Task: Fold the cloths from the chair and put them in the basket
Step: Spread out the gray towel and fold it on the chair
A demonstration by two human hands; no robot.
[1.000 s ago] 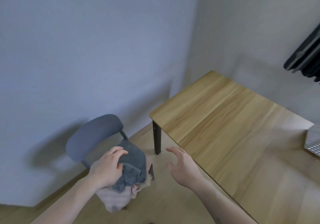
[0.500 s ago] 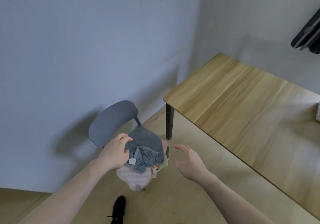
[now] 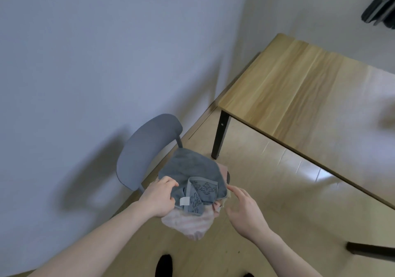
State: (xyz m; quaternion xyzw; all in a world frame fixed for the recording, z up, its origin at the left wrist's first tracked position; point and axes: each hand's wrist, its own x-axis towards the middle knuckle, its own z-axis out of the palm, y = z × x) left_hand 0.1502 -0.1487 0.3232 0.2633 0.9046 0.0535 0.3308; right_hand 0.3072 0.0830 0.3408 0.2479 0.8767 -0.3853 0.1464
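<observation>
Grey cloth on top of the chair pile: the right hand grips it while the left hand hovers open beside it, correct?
Not quite. The head view shows the left hand gripping the grey cloth on the chair; the right hand hovers open beside it.

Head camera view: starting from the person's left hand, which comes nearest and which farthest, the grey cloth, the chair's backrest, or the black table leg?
From the left hand:
1. Grey cloth: gripped by that hand, on the chair seat.
2. Chair backrest: just behind the cloth, toward the wall.
3. Black table leg: farthest, up and to the right, under the table corner.
</observation>
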